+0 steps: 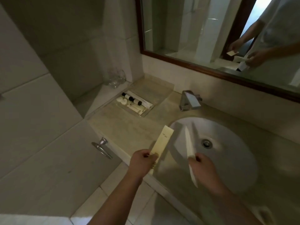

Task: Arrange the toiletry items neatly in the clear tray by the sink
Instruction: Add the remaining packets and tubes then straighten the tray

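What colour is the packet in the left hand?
Pale cream, seen in the head view: the packet in the left hand.

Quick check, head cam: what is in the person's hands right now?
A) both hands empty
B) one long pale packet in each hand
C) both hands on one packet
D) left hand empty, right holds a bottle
B: the left hand grips a long cream flat packet above the beige stone counter, and the right hand grips a second long white packet over the white oval sink.
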Available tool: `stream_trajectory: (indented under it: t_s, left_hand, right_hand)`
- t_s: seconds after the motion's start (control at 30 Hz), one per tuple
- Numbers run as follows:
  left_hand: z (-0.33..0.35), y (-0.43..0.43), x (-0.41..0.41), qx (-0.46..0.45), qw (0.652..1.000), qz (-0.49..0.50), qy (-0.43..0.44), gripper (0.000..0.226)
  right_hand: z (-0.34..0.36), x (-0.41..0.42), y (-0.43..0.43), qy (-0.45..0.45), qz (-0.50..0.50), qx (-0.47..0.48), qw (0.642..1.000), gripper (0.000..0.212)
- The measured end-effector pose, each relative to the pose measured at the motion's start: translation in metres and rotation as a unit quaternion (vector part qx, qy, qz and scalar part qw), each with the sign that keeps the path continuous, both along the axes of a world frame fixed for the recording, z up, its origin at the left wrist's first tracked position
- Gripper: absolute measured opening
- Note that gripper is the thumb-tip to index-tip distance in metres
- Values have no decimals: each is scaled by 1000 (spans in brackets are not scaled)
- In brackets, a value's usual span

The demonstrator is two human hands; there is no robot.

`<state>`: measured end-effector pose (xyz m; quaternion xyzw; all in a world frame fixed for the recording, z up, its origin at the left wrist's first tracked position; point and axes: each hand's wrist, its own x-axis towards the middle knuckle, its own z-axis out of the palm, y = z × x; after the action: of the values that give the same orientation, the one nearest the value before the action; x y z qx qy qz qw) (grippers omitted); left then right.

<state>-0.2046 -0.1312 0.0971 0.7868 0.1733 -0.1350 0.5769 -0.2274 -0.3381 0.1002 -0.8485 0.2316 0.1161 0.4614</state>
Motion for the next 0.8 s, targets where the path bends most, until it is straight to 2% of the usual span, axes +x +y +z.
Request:
stream_trajectory:
  t_s: [0.17,0.37,0.53,0.67,0.8]
  left_hand:
    - [-4,71,29,-44,998,30,32,8]
    - [-16,92,83,-109,988,72,85,5]
    - [-21,98,136,-139,978,83,128,2]
    - [-20,108,178,-150,972,95,154,8]
    - [-17,107,224,-165,968,119,145,8]
  right_hand:
    - [-12,41,73,43,-37,77,995,7]
    - [-18,93,109,58,-79,81,992,10]
    - [-22,152,131,63,-66,145,985,36]
    - [-25,190,148,81,-63,184,978,32]
    - [-13,215,156,87,-26,188,978,11]
